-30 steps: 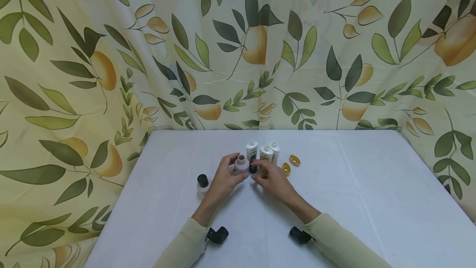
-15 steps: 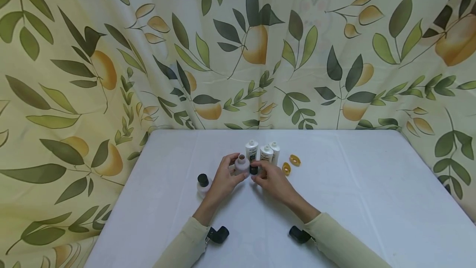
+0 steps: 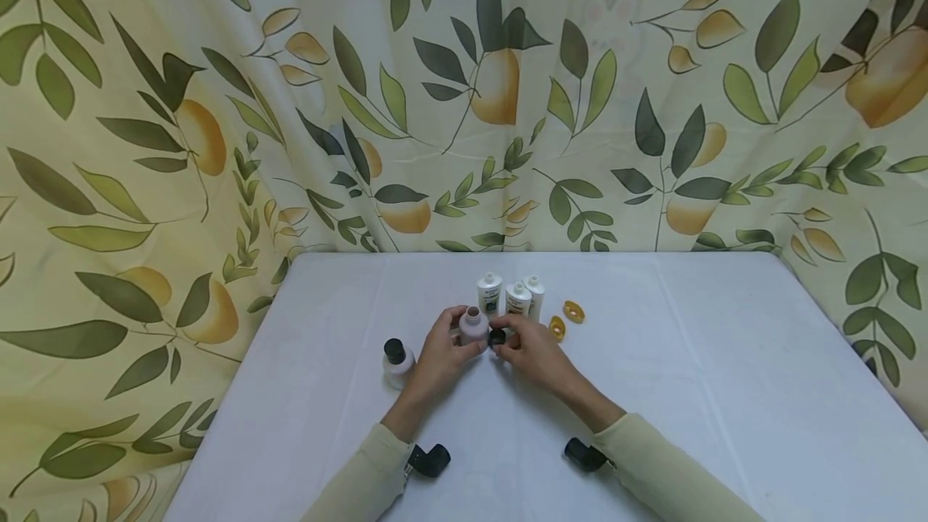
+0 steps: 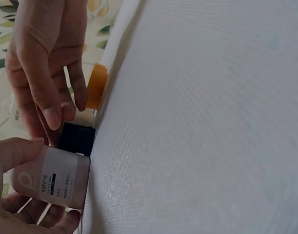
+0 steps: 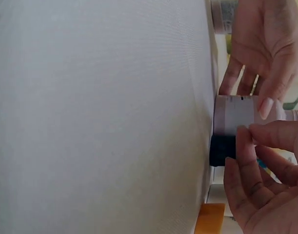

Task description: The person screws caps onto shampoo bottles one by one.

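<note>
Centre of the head view, just below the cluster of white bottles [image 3: 511,295]: left hand [image 3: 439,358] curled round a small pale pink bottle [image 3: 474,327], neck open and bare, standing on the white table [image 3: 696,377]. Right beside it, right hand [image 3: 532,353] pinching a little black cap [image 3: 497,337] between fingertips, cap touching or all but touching the bottle's shoulder, low against the tablecloth. Same story in the left wrist view: pink bottle [image 4: 61,176] wrapped by thumb and fingers at lower left, black cap [image 4: 77,138] just above it. And from the right wrist, bottle [image 5: 235,115] and cap [image 5: 222,150] stacked at the right edge, fingers clamped on both. Looks like the capping step, cap in hand but not yet over the neck. Next move, at a guess: lift the cap, centre it on the open mouth, then twist while the left grip holds the bottle steady. Further left in the head view, another pink bottle [image 3: 397,361] already wearing its black cap. To the right of the white bottles, two orange caps [image 3: 565,319] lying loose.
</note>
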### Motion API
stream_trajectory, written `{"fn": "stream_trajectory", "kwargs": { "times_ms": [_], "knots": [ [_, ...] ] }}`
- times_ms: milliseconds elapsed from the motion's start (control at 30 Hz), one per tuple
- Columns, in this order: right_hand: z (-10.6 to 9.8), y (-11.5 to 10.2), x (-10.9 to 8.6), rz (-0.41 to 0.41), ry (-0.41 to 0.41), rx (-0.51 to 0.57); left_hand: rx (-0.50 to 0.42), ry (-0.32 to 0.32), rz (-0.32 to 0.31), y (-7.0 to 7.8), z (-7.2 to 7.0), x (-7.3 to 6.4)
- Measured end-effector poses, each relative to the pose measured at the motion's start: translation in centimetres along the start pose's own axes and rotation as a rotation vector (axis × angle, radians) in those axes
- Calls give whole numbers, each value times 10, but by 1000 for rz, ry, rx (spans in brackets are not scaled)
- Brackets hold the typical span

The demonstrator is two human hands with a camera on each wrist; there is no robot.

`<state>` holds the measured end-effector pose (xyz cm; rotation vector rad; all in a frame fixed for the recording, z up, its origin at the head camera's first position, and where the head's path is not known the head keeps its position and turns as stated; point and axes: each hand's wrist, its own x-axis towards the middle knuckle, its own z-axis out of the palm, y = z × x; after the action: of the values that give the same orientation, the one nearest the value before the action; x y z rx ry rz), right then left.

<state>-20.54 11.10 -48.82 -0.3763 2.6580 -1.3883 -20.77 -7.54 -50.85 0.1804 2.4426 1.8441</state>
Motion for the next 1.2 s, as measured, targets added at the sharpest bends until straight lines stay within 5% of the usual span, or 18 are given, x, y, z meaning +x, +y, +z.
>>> {"fn": "stream_trajectory", "kwargs": {
  "times_ms": [267,1200],
  "knots": [
    [-2,0,1,-18,-5,-95,7,-11,-6,-1,0,0],
    [-7,2,0,-4,-65,-158,12,-18,-1,4,-7,-4]
  ]
}}
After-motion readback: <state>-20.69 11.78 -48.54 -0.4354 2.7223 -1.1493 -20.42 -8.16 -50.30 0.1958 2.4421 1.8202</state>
